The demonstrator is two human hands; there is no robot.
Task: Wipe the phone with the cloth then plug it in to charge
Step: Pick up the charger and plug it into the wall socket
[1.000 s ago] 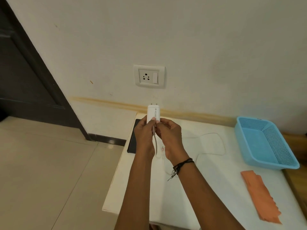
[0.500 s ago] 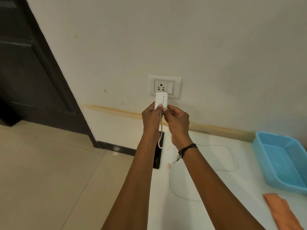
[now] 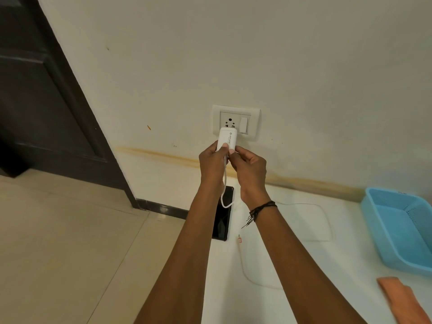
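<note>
Hands raised to wall socket (image 3: 235, 122), both pinching white charger (image 3: 227, 139). Left hand (image 3: 212, 165) clamped on charger's lower left side, thumb on its face. Right hand (image 3: 249, 170) clamped on lower right edge, fingertips (image 3: 231, 151) together on the body just beside left thumb. Charger's top end right at the socket holes, overlapping the plate's lower left corner; cannot tell whether pins sit inside. White rocker switch (image 3: 243, 125) just right of the holes, untouched. White cable (image 3: 225, 183) hanging from charger's base between the wrists, looping over the dark phone (image 3: 222, 223), then running in wide curves across the white table (image 3: 304, 265); free connector end (image 3: 239, 240) lying on the table just right of the phone, apart from it. Phone flat at the table's left edge, screen up, partly hidden by left forearm. Orange cloth (image 3: 402, 300) on the table at lower right, well apart from phone. Blue basket (image 3: 397, 228) beyond the cloth, near the wall. Black thread band (image 3: 259, 210) on right wrist. Dark door (image 3: 35, 90) at far left.
</note>
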